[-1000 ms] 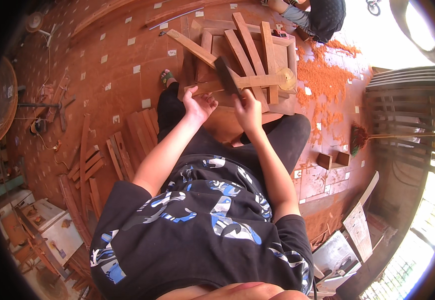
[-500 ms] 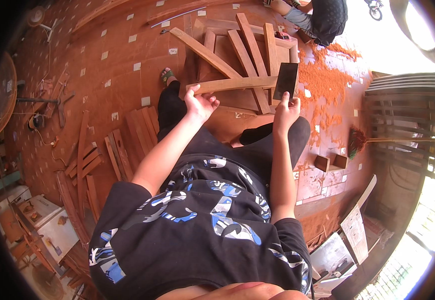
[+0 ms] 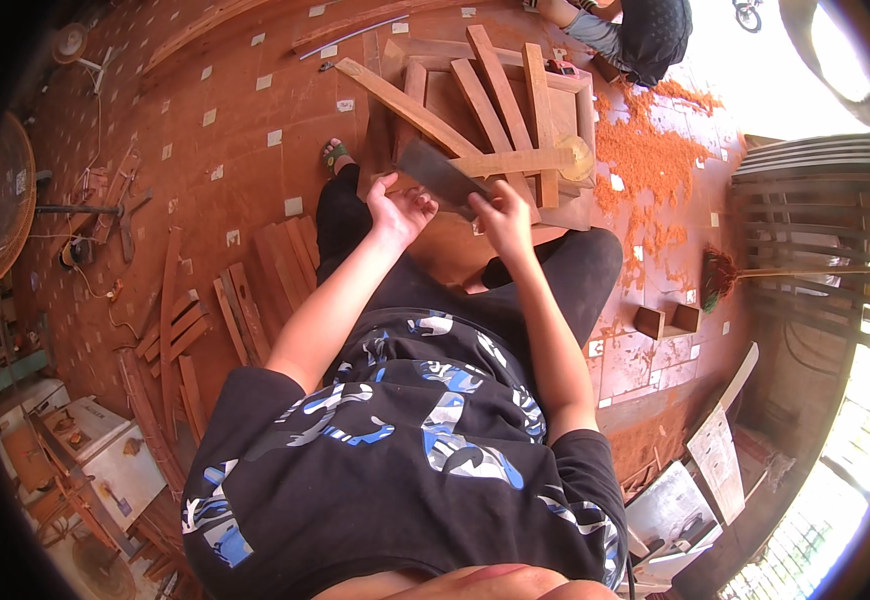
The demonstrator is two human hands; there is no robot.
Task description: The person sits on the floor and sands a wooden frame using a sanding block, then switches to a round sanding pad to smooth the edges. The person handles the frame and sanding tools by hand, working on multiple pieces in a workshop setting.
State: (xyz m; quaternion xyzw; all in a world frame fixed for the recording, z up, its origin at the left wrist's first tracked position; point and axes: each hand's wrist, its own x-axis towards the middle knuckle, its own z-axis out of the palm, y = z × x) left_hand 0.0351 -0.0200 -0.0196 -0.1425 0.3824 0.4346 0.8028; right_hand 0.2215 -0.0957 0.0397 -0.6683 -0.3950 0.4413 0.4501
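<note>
My right hand (image 3: 503, 218) grips one end of a dark, flat rectangular plate (image 3: 441, 177), thumb and fingers pinched on it. The plate slants over a light wooden strip (image 3: 525, 162) and hides part of it. My left hand (image 3: 401, 212) is at the strip's near left end, with thumb raised and fingers curled. It seems to hold the strip there, though the contact is partly hidden. Beyond the strip's right end lies a round yellowish disc (image 3: 577, 158). More wooden strips (image 3: 500, 95) fan out across a framed wooden panel (image 3: 583, 110) in front of me.
Orange shavings (image 3: 650, 150) cover the floor to the right. Another person (image 3: 655, 40) crouches at the far right. Boards (image 3: 280, 260) lie on the left, near a standing fan (image 3: 5, 195). A broom (image 3: 720, 275) and a small wooden box (image 3: 667, 320) are on the right.
My right hand has swung the dark plate leftward and tilted it across the strip toward my left hand. The round disc at the strip's right end has come into view.
</note>
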